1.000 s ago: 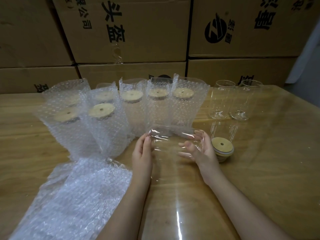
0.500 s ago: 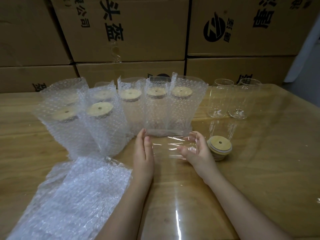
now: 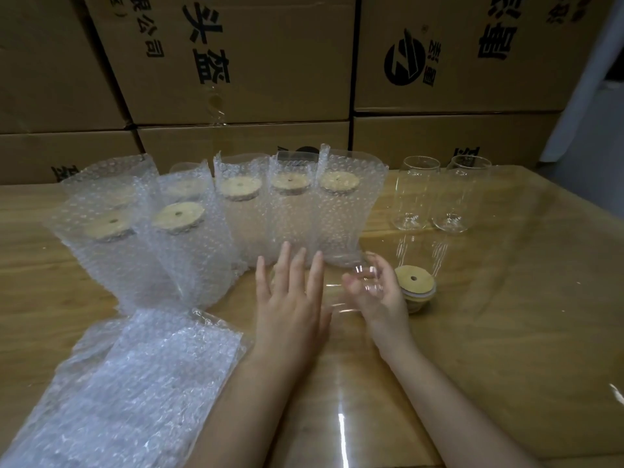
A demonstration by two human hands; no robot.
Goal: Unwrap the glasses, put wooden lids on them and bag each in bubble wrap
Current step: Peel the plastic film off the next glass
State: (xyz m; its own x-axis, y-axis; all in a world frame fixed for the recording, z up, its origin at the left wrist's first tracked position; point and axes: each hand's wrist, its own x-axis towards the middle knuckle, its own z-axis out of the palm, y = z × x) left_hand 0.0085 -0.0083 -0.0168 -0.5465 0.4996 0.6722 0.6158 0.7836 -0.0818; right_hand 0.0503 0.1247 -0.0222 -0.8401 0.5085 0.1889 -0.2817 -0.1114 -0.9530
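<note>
Glass [image 3: 333, 293] is laid sideways, axis 9-to-3 o'clock; 3 o'clock end is grasped by right hand [image 3: 379, 296], left hand [image 3: 291, 309] released, flat.

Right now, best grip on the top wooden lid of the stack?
Pinch the top wooden lid by its rim, across the disc, coming from above. It lies flat, hole up, on the lid stack, so only its edge is free. The right hand, just left of it, holds a clear glass.

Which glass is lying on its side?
The glass between the left hand and right hand; the two bare glasses and the bagged glasses stand upright.
</note>
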